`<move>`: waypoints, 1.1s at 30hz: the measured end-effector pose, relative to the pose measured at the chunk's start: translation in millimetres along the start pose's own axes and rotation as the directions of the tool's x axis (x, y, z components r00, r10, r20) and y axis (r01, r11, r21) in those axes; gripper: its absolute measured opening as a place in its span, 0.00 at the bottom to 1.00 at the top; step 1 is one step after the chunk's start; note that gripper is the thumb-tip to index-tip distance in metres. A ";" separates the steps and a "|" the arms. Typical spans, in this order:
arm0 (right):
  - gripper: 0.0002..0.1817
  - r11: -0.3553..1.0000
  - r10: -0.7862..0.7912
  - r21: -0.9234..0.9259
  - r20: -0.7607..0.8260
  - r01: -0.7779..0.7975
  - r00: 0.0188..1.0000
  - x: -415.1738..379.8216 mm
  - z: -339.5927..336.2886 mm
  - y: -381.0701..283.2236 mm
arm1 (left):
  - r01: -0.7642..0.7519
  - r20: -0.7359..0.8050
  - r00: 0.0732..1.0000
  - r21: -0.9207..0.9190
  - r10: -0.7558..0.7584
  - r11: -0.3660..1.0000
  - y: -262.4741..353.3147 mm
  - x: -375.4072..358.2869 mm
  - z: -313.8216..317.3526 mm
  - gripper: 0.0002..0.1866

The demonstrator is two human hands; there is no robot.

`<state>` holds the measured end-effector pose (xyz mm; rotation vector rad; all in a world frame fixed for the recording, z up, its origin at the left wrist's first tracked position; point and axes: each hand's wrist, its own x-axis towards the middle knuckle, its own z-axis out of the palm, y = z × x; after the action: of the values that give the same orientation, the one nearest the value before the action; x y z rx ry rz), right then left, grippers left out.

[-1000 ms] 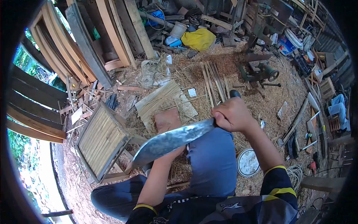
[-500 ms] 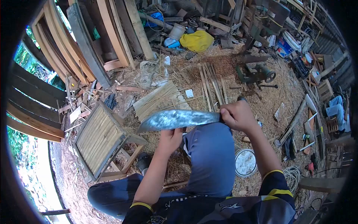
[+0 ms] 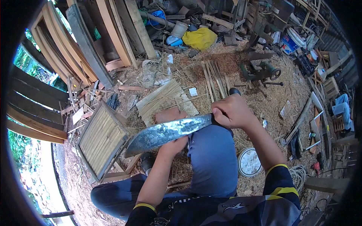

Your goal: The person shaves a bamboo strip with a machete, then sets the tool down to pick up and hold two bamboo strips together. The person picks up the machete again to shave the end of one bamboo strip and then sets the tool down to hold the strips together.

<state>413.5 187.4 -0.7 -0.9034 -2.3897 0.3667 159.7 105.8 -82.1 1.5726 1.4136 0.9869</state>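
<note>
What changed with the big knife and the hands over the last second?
The knife rose to level half a second ago and has tipped back down, point lower left. The right hand kept its grip on the handle; the left hand stayed beneath the blade. The slatted stool did not move.

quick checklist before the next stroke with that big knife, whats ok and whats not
1. Right hand wrapped fully round the handle of the knife: ok.
2. Left hand away from the cutting edge: not ok, it sits right under the blade, partly hidden.
3. What the left hand holds, and how firmly: cannot tell, the blade covers it.
4. Knee out of the blade's path: not ok, it lies just below the knife.
5. Ground ahead free for cut pieces: ok, only bamboo strips and shavings lie there.
6. Woven stool away from the blade tip: cannot tell, it looks close.
</note>
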 end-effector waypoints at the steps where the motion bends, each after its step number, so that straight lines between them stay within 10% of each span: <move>1: 0.14 1.000 0.001 -0.003 0.001 -0.001 1.000 0.1 0.5 -0.4 | -0.066 -0.039 0.997 0.022 0.067 0.998 -5.6 0.1 2.8 0.13; 11: 0.16 0.996 -0.074 -0.053 -0.020 0.073 0.997 1.2 -0.2 -0.7 | -0.453 -0.045 0.839 0.494 0.542 0.742 16.9 2.2 -3.6 0.05; 16: 0.18 0.967 0.251 0.047 -0.065 -0.249 0.966 -55.7 11.2 22.5 | -0.409 0.082 0.902 -0.159 0.424 0.899 -72.9 -42.2 -56.2 0.10; 18: 0.19 0.916 0.392 0.121 -0.059 -0.383 0.918 -71.1 20.0 35.4 | -0.294 -0.286 0.905 0.114 0.314 0.949 -4.7 -36.5 -45.5 0.13; 20: 0.19 0.891 0.449 0.100 -0.070 -0.442 0.891 -76.8 20.1 35.3 | -0.192 -0.296 0.936 0.027 0.192 0.981 6.9 -10.1 -40.2 0.16; 25: 0.19 0.968 0.240 0.072 0.002 -0.240 0.971 -34.7 7.4 15.8 | -0.146 -0.173 0.978 -0.163 0.118 0.976 -44.5 13.3 -4.7 0.10; 28: 0.19 0.995 0.095 0.018 -0.006 -0.095 0.995 -9.0 5.3 7.9 | -0.501 -0.026 0.821 0.447 0.571 0.741 -37.4 16.8 -9.5 0.10; 30: 0.19 1.000 0.031 0.000 -0.003 -0.031 1.000 3.2 7.1 3.9 | -0.363 -0.084 0.923 0.135 0.376 0.922 -3.0 19.8 -8.9 0.13; 33: 0.19 1.000 -0.011 0.005 0.010 0.011 1.000 11.9 9.0 -1.6 | -0.370 -0.104 0.910 0.237 0.402 0.898 17.9 21.2 -12.8 0.07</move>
<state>400.0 193.7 -2.5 -0.8874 -2.4015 0.3733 156.4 126.4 -59.7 2.0306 1.3695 1.2405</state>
